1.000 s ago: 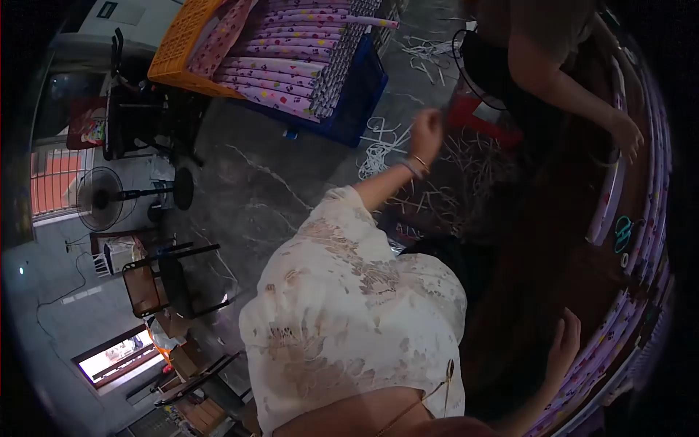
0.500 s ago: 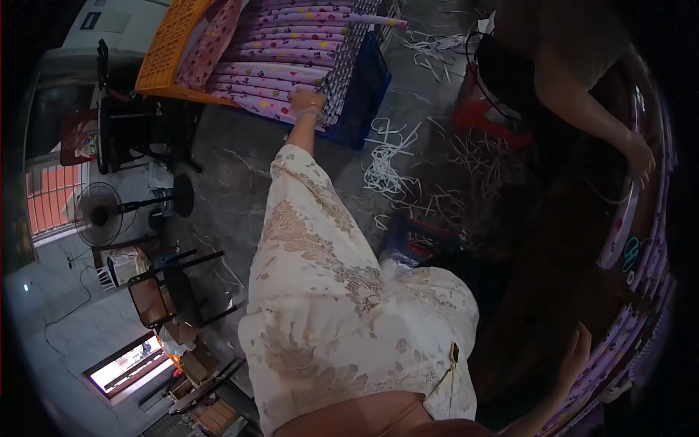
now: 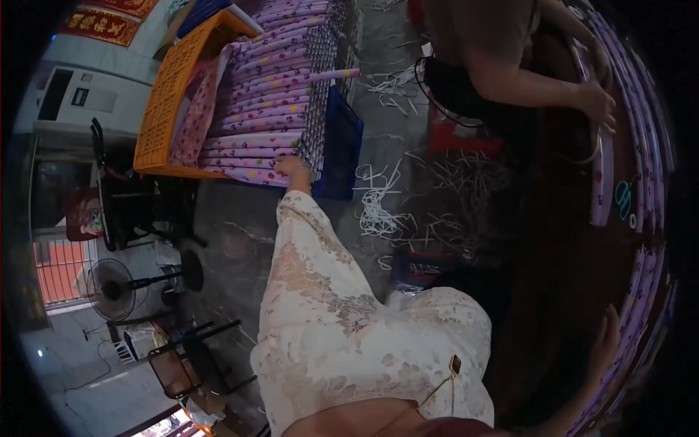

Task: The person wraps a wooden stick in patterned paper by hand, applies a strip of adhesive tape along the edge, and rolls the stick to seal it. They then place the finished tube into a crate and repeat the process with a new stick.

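Many lilac patterned tubes (image 3: 266, 109) right against left hand (image 3: 293, 169), fingers curled, grip unclear; right hand (image 3: 606, 342) loosely open, apparently empty.

The left arm stretches far out in front of the torso, the left hand (image 3: 293, 167) at its end with finger detail unclear. The right hand (image 3: 603, 348) is off to the right, fingers loosely extended.

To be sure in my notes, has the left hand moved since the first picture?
Yes: against the blue crate, the left hand has moved leftward in view, from over the floor to the purple rolls.
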Demonstrator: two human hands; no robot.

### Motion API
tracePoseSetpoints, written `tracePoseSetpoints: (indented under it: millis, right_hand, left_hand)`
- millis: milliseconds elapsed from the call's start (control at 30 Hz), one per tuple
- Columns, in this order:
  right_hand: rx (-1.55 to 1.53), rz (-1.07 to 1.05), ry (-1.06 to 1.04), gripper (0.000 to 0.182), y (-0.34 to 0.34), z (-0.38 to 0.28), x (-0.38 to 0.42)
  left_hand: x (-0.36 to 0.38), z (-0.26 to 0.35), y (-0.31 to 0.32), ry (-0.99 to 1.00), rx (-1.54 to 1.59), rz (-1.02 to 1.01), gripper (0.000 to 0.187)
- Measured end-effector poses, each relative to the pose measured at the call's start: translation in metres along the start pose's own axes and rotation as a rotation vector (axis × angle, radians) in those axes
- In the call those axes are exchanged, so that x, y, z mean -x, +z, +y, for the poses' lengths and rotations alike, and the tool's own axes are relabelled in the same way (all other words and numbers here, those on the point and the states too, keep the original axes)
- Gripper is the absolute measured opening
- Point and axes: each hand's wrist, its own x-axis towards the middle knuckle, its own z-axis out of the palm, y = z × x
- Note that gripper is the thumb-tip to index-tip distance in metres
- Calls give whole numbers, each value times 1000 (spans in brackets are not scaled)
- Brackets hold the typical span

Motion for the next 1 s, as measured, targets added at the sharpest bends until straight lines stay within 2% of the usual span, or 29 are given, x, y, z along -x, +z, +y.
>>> tracePoseSetpoints:
  millis: [67, 100, 133, 167, 200, 233, 333, 400, 433, 467, 500, 567, 633, 667, 733, 767, 800, 867, 933, 1000]
  right_hand:
    - [-1, 65, -2, 31, -5, 0, 5]
    - [-93, 119, 17, 31, -7, -2, 9]
    - [-184, 172, 36, 32, -10, -3, 13]
    - [-182, 173, 36, 32, -14, -2, 17]
    - [-86, 194, 13, 32, -17, 0, 21]
    - [8, 215, -10, 33, -19, 2, 25]
    - [-12, 244, -48, 32, -21, 10, 36]
    - [10, 266, -36, 32, -28, 10, 47]
    - [39, 281, -24, 32, -32, 12, 55]
    - [32, 299, -19, 32, -36, 16, 63]
    - [6, 312, 9, 31, -41, 21, 73]
    - [-26, 345, 29, 31, -47, 32, 85]
    - [32, 527, -159, 30, -47, 41, 99]
    - [24, 552, -154, 30, -48, 43, 104]
    - [-93, 512, -175, 29, -55, 47, 108]
    - [-90, 522, -179, 29, -56, 53, 110]
    - [-108, 525, -181, 28, -52, 59, 110]
    - [-139, 541, -183, 27, -53, 58, 104]
    - [-113, 540, -301, 26, -62, 43, 99]
    - [-112, 568, -332, 26, -66, 42, 91]
  left_hand:
    - [31, -11, -33, 101, -67, 54, 41]
    - [14, -5, -20, 121, -82, 161, 33]
    - [28, -9, -43, 206, -86, 114, 28]
    - [43, -13, -67, 290, -92, 67, 25]
    - [49, -11, -73, 324, -82, 238, 22]
    - [65, -13, -94, 383, -40, 243, 22]
    - [129, -32, -197, 584, -53, 346, 23]
    - [133, -42, -261, 636, 22, 503, 23]
    - [160, -64, -308, 687, -10, 514, 24]
    - [187, -86, -347, 671, 9, 656, 27]
    - [159, -96, -373, 681, 95, 788, 24]
    - [106, -140, -437, 678, 594, 407, 23]
    - [79, -219, -481, 752, 610, 501, 19]
    - [73, -256, -502, 826, 620, 582, 15]
    - [153, -303, -519, 1175, 777, 554, 10]
    - [197, -330, -530, 1449, 713, 431, 11]
    - [241, -356, -541, 1710, 648, 241, 17]
    - [267, -404, -561, 2037, 382, 107, 40]
    - [307, -443, -562, 1911, 515, 288, 39]
    - [332, -468, -561, 1826, 695, 452, 39]
